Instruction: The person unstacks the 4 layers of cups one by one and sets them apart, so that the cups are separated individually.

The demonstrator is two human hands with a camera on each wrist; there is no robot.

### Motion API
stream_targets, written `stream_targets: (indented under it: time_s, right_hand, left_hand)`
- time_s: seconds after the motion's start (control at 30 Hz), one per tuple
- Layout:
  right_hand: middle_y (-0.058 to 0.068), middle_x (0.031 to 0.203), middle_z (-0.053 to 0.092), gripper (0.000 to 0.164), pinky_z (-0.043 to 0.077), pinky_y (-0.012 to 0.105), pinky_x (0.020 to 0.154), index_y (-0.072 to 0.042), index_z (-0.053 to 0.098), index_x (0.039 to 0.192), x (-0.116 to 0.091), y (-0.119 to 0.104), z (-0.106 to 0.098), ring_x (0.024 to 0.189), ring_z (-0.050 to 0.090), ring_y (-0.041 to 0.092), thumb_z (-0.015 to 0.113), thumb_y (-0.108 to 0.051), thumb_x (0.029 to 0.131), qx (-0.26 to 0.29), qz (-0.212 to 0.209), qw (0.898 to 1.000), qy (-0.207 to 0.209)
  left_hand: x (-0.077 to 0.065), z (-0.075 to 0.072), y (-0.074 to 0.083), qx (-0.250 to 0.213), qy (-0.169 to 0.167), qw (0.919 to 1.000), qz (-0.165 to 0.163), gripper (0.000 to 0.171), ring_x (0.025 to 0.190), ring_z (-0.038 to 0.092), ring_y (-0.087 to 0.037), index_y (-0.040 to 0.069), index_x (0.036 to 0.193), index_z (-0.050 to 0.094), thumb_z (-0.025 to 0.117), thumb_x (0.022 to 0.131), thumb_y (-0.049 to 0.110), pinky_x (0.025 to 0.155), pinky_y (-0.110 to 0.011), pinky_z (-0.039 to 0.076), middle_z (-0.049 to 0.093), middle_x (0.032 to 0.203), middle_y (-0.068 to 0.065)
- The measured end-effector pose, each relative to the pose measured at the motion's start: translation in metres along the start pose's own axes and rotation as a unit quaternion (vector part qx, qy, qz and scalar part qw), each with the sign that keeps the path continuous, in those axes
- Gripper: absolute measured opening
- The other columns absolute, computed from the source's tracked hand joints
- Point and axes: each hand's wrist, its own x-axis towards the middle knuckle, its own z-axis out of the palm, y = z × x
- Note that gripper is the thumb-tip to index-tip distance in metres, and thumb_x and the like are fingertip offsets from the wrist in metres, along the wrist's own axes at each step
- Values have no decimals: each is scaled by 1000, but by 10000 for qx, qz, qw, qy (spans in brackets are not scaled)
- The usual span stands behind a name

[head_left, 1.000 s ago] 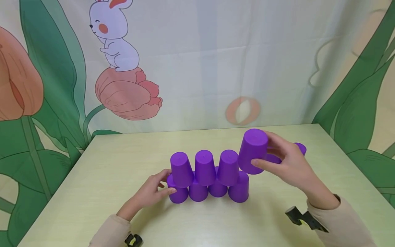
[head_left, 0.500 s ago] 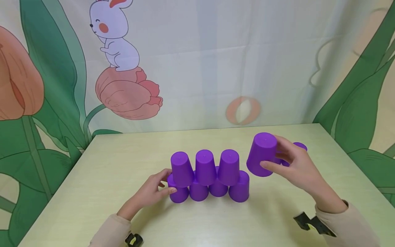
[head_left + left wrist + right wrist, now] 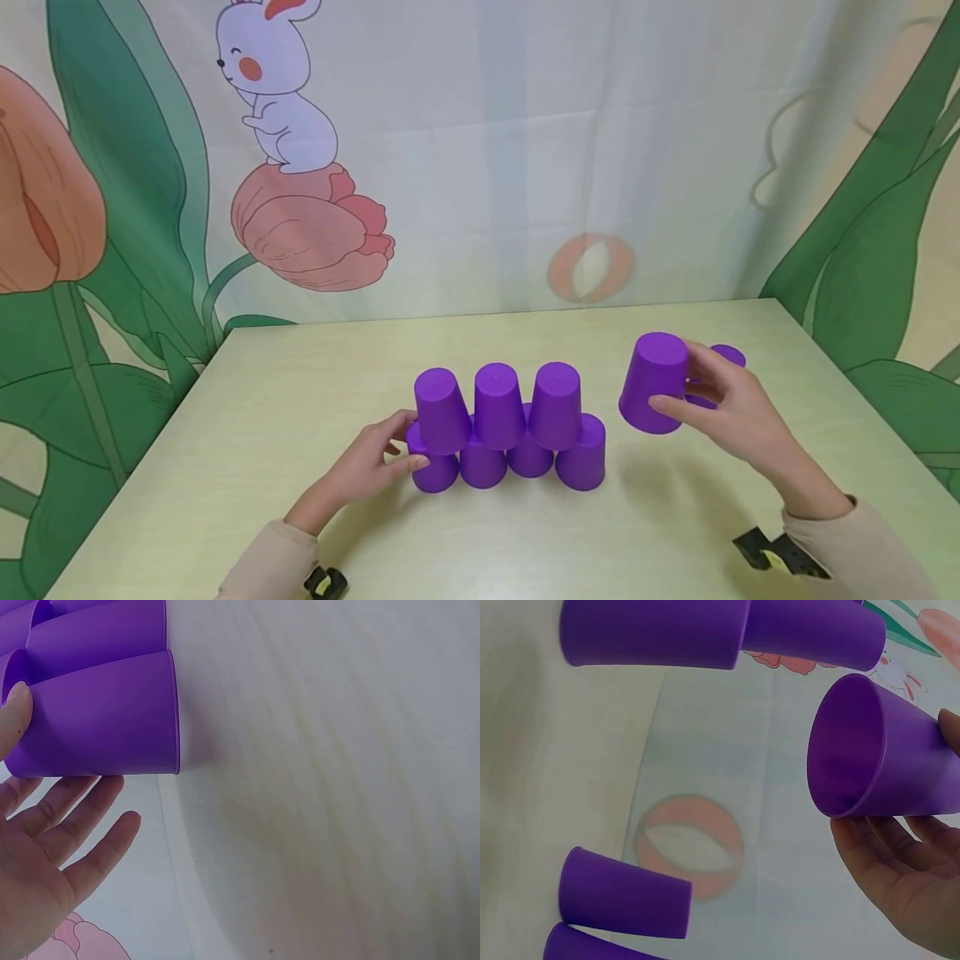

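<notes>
We note the right hand point(image 3: 731, 412) with its fingers gripping a lifted purple cup point(image 3: 652, 383), base up and mouth toward the desk point(image 3: 300, 375). This cup hangs to the right of the stack, apart from it.

Left hand point(image 3: 362, 467): thumb on one side, fingers on the other, lightly holding the bottom-left cup point(image 3: 437, 477).

Stack, as we count it: a bottom row point(image 3: 581, 457) of four inverted cups, an upper row point(image 3: 498, 408) of three bridging them. Beyond the right hand we find more purple cups point(image 3: 728, 355), partly hidden; the right wrist view shows two, close together.
</notes>
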Motion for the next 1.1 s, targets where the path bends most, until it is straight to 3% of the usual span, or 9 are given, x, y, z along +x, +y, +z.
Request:
stream_targets:
  time_s: [0.27,0.43,0.63,0.77,0.93,1.1]
  right_hand:
    - [17,112,58,56,45,15,77,-4,44,130,-6,19,-7,91,56,0,69,-18,82,-303,307,9991,-12]
    - [19,113,57,54,46,18,75,-2,45,126,-10,33,-12,94,59,18,69,-21,82,-540,502,9973,-28]
    - [22,117,53,63,49,31,76,-1,39,132,-16,51,-23,101,55,37,69,-27,82,-617,896,9940,-83]
    - [23,117,53,65,48,32,74,0,39,131,-19,60,-31,103,54,39,68,-30,82,-749,1035,9918,-63]
    - [24,118,53,64,45,22,70,1,39,131,-21,71,-43,102,54,34,68,-31,82,-992,1116,9888,55]
    - [26,118,51,67,45,27,70,3,38,131,-22,80,-54,101,53,31,68,-31,82,-1110,1256,9858,83]
  left_hand:
    - [2,0,0,-30,-13,10000,-13,44,87,60,-17,6,121,50,67,83,21,68,-34,49,63,101,-2]
    - [1,-1,-1,35,-26,10000,13,43,85,60,-16,5,120,50,67,83,20,67,-31,49,64,100,-2]
    - [0,0,-1,56,-36,10000,43,43,85,60,-16,4,120,50,67,84,21,67,-30,48,64,99,-2]
    - [0,0,0,70,-55,10000,-14,44,85,59,-15,5,120,50,67,83,21,67,-30,48,64,99,-1]
    - [0,-1,1,66,-55,10000,19,43,86,60,-17,4,120,50,67,83,21,67,-34,49,64,100,-2]
    - [1,-1,0,60,-62,10000,-13,43,87,60,-17,4,120,50,66,84,21,68,-35,49,63,101,-3]
